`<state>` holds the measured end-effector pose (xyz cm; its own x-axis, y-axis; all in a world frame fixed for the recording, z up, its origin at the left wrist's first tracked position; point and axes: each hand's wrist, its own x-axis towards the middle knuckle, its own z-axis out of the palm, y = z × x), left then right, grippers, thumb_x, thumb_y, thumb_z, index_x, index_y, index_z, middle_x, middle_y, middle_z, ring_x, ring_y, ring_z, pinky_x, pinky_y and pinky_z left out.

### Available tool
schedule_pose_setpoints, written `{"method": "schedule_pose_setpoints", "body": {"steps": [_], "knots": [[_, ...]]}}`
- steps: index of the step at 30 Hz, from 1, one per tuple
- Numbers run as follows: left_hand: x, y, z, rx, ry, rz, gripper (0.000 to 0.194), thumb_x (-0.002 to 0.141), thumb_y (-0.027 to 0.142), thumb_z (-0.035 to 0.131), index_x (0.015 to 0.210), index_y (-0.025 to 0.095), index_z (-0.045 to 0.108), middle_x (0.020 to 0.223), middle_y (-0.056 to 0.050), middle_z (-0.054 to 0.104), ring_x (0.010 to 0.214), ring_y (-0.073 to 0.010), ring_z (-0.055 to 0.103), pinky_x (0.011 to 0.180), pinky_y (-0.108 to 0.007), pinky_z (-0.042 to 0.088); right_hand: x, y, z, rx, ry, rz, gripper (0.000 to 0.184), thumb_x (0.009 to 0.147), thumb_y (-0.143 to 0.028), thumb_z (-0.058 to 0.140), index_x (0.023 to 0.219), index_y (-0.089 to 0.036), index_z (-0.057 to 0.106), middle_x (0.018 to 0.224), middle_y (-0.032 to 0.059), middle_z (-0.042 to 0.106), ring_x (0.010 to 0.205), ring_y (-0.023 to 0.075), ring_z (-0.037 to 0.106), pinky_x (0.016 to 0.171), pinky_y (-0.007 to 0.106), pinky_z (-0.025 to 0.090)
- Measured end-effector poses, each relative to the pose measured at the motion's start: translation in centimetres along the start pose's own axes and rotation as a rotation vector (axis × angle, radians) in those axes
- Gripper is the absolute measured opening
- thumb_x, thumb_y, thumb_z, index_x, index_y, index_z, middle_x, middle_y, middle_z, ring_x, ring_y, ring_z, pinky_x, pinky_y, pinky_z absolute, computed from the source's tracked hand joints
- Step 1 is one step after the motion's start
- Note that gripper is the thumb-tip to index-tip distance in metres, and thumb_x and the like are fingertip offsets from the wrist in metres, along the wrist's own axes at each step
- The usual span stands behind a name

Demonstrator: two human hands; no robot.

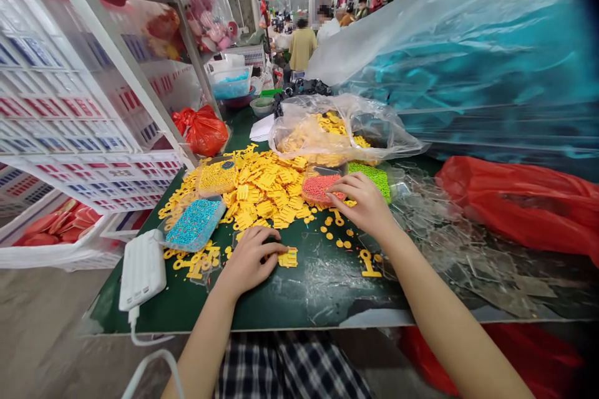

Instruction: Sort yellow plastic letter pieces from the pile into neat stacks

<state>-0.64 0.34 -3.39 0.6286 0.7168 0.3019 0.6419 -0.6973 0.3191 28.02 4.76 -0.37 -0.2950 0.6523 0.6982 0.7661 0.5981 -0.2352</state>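
My left hand rests on the green table, its fingers curled and pressed on a small yellow plastic piece. Over at the tray of red beads, my right hand has its fingertips bent down at the tray's edge; what they pinch, if anything, is too small to see. A heap of yellow plastic pieces lies just behind both hands. Trays of yellow beads, blue-and-pink beads and green beads sit around the heap.
A white power bank with a cable lies at the table's left front. Clear plastic bags hold more yellow pieces at the back. Red bags and a large teal-filled bag lie to the right. Stacked clear boxes fill the left shelf. People stand far behind.
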Motion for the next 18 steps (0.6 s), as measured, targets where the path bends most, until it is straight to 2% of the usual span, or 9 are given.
{"method": "schedule_pose_setpoints", "body": {"steps": [6,12,15,18], "knots": [[0.2,0.8,-0.3,-0.028,-0.011,0.009,0.028,0.088,0.013,0.049,0.092,0.026,0.074,0.108,-0.004,0.066,0.103,-0.0219,0.057,0.09,-0.038,0.046,-0.2,1.1,0.1,-0.069,-0.002,0.051,0.022,0.095,-0.029,0.052,0.084,-0.02,0.068,0.084,0.0076,0.067,0.084,0.0246,0.055,0.073,0.037,0.045],[0.4,2.1,-0.2,-0.058,0.032,0.015,0.027,0.089,0.013,0.049,0.094,0.025,0.073,0.103,-0.004,0.068,0.099,-0.0194,0.06,0.089,-0.035,0.046,-0.5,0.4,1.4,-0.07,-0.055,-0.036,0.023,0.095,-0.028,0.049,0.083,-0.02,0.067,0.08,0.0067,0.067,0.081,0.0238,0.055,0.071,0.036,0.043],[0.3,0.9,-1.1,0.007,0.167,-0.042,0.023,0.092,0.019,0.049,0.097,0.025,0.071,0.099,-0.004,0.071,0.096,-0.0194,0.062,0.086,-0.035,0.047,-0.6,0.2,1.6,-0.083,-0.066,-0.062,0.025,0.096,-0.029,0.048,0.082,-0.02,0.066,0.08,0.0062,0.067,0.08,0.0233,0.055,0.07,0.035,0.043],[0.1,-2.3,-3.6,0.11,0.457,-0.288,0.021,0.093,0.03,0.051,0.099,0.022,0.069,0.098,-0.007,0.072,0.094,-0.0219,0.064,0.086,-0.037,0.047,-0.6,0.5,1.3,-0.112,-0.04,-0.069,0.025,0.096,-0.029,0.048,0.083,-0.02,0.067,0.082,0.0061,0.068,0.081,0.0231,0.056,0.071,0.035,0.043]]}}
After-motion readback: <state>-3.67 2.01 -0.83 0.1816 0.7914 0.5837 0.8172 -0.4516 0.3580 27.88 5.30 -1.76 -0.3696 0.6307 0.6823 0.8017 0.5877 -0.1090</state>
